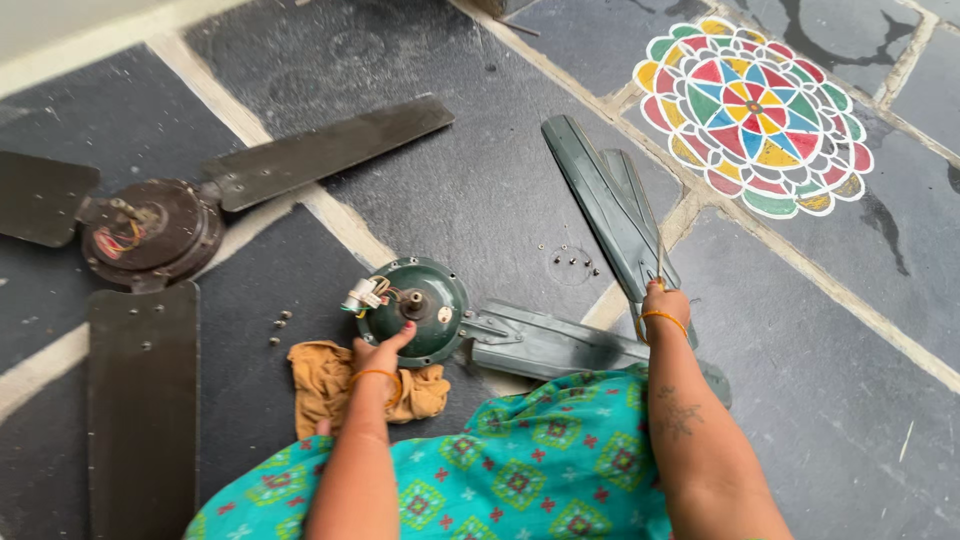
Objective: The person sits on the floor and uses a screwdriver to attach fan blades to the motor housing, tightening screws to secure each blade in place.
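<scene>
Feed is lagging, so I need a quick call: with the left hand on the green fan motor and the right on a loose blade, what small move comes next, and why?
Probably draw the loose dark green fan blade toward the round green fan motor housing. The right hand grips its near end, the left hand steadies the housing, one blade is already at the housing, and small screws lie on the grey stone floor.

brown fan: blades cut off at left, bottom edges | right hand: grip unclear | screws: too small

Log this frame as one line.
left hand: on round green fan motor | right hand: gripping thin tool over green fan blade | orange cloth: beside motor
</scene>
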